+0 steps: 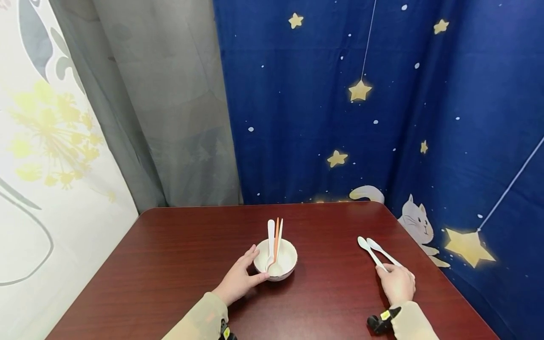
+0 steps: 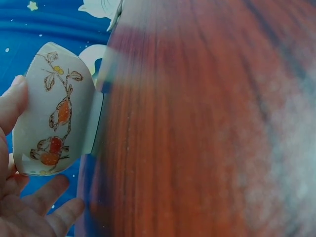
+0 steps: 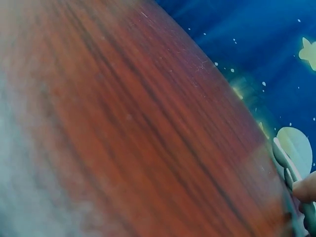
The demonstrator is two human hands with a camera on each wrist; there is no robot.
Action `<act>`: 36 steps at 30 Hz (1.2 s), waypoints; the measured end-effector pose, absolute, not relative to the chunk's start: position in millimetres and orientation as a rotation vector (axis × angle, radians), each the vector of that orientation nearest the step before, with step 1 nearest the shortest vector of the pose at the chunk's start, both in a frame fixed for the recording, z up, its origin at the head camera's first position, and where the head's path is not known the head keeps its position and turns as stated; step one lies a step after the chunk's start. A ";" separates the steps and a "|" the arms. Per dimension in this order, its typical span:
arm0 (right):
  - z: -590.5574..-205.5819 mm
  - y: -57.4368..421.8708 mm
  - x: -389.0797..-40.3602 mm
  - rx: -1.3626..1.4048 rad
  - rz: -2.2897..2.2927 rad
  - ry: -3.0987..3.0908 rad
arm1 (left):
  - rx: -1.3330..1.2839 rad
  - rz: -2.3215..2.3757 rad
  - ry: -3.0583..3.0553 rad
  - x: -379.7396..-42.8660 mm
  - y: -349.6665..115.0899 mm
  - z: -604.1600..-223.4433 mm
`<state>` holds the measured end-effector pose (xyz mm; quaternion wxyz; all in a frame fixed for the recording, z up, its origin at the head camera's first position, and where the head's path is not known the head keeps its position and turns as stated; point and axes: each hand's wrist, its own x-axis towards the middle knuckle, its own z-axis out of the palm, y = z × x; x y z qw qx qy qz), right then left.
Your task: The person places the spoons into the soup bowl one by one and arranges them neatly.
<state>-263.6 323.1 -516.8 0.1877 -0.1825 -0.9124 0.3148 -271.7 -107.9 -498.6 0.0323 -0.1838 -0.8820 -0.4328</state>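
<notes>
A white bowl (image 1: 286, 257) stands on the table, and its outside in the left wrist view carries a painted branch with orange fruit. My left hand (image 1: 240, 278) holds it from the left, thumb at the near rim and fingers along the far left side. Leaning inside are a white spoon (image 1: 271, 236), an orange utensil (image 1: 277, 238) and a thin white-handled one, handles up. Over on the right, my right hand (image 1: 397, 283) pinches two pale spoons (image 1: 371, 251) by their handles, heads pointing away. In the right wrist view, only part of the spoons (image 3: 284, 155) and fingers (image 3: 306, 190) shows.
The dark red wooden table (image 1: 191, 245) has rounded far corners. Behind it hang a grey curtain (image 1: 178, 118) and a blue curtain (image 1: 297, 104) with stars. A pale patterned curtain (image 1: 51, 189) lies along the left. A black wrist strap (image 1: 382, 321) sits on the right sleeve.
</notes>
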 end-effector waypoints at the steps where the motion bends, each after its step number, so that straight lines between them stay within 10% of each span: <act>1: -516.0 322.7 -263.7 -0.499 0.894 -2.557 | -0.564 -1.332 -2.717 -271.6 -108.0 -498.5; 36: -489.8 301.2 -274.6 -0.651 1.952 -1.883 | -0.566 -1.335 -2.708 -270.9 -109.2 -497.8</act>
